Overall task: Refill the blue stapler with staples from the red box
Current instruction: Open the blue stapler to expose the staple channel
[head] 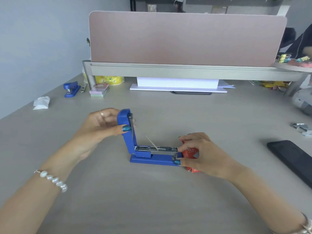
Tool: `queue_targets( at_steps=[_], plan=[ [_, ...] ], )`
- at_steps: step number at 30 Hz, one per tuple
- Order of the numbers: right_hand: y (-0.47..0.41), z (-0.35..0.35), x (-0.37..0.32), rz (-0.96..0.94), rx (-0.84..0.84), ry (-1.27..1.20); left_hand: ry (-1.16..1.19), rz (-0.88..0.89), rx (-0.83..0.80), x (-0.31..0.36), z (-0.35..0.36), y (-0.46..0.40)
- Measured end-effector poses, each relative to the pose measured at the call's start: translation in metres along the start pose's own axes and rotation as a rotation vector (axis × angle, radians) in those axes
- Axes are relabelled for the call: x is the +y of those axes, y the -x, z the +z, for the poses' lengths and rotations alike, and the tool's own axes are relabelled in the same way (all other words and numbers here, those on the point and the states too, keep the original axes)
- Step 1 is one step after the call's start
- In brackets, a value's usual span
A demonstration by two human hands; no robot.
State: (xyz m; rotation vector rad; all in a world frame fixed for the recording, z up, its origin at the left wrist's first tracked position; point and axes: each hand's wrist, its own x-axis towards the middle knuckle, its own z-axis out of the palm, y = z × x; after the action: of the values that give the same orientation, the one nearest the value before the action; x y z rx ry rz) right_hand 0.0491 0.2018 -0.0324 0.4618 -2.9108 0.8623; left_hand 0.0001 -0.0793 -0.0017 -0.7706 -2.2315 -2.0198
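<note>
The blue stapler (152, 159) lies on the grey desk in the middle, its lid swung up almost vertical. My left hand (99, 125) pinches the raised lid near its top. The metal staple channel (157, 149) lies exposed and horizontal, with a thin spring line rising from it. My right hand (199, 152) grips the front end of the stapler, thumb on the base and fingers at the channel's tip. The red box (191, 153) of staples sits right behind that hand, partly hidden by my fingers.
A second blue stapler (70, 89) stands at the back left beside a stack of sticky notes (99, 90). A crumpled white tissue (41, 103) lies at the left. A black phone (293, 159) and loose staple strips (301, 129) lie at the right. A pink divider on a shelf (168, 70) closes the back.
</note>
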Motion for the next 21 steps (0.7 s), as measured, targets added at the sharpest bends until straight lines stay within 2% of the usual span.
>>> queue_targets(
  at_steps=[4,7,13,17,21],
  plan=[
    [0.000,-0.002,0.000,-0.002,0.002,-0.008,-0.051,-0.024,0.031,-0.008,-0.027,0.006],
    [-0.001,-0.002,0.001,0.009,-0.003,0.000,-0.205,-0.079,0.010,-0.018,-0.050,0.012],
    [0.001,-0.003,0.000,0.007,-0.005,0.012,-0.325,-0.207,-0.119,-0.023,-0.067,0.016],
    [0.004,-0.005,-0.001,-0.026,0.058,0.113,-0.469,-0.276,-0.167,-0.026,-0.069,0.018],
    [0.009,-0.008,-0.001,0.060,0.120,0.220,-0.543,-0.310,-0.213,-0.025,-0.063,0.020]
  ],
)
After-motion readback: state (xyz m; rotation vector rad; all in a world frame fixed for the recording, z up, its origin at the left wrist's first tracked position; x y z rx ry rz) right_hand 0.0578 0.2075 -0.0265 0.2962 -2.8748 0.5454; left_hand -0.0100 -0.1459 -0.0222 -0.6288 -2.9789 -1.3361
